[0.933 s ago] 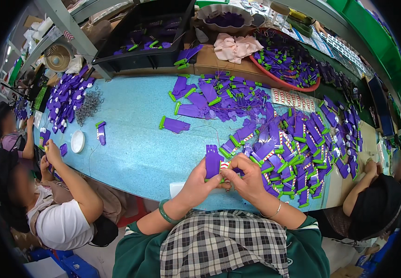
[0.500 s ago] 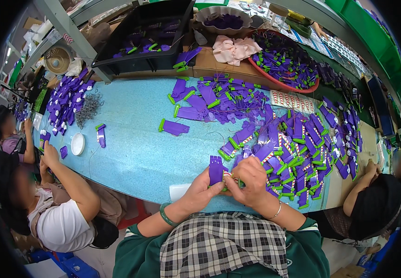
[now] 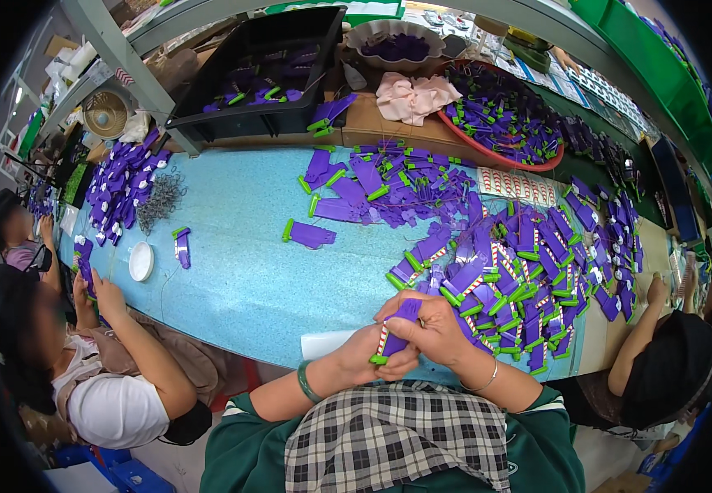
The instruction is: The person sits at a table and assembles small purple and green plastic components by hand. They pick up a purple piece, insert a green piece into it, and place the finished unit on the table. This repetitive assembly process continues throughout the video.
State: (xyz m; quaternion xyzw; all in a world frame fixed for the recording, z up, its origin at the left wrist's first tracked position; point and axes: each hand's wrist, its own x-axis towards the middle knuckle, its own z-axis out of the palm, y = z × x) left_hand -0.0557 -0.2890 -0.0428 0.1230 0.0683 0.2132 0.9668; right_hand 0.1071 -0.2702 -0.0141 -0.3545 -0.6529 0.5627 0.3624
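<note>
Close to my body, at the table's front edge, both hands are together on one purple flat piece [image 3: 408,311] with a green end and a red-and-white striped strip along its side. My left hand [image 3: 358,355] is closed round its lower, green end. Over the upper purple part, my right hand [image 3: 440,327] is closed, its thumb pressed on the face. The fingers hide much of the piece. Just right of my hands spreads a pile of similar purple pieces [image 3: 529,275] with green ends, many bearing striped strips. A white sheet [image 3: 323,342] lies by my left wrist.
Farther back lie more purple pieces [image 3: 397,181] and a sheet of striped stickers [image 3: 516,186]. A black crate [image 3: 249,123], pink cloth [image 3: 412,97] and red basket [image 3: 500,154] stand behind. To the left are a white bowl [image 3: 141,261], tangled wires [image 3: 161,201] and a co-worker [image 3: 117,386].
The purple piece has turned, so its striped side and green end now show toward me. My right hand has come over its top, and both hands sit closer together and slightly lower.
</note>
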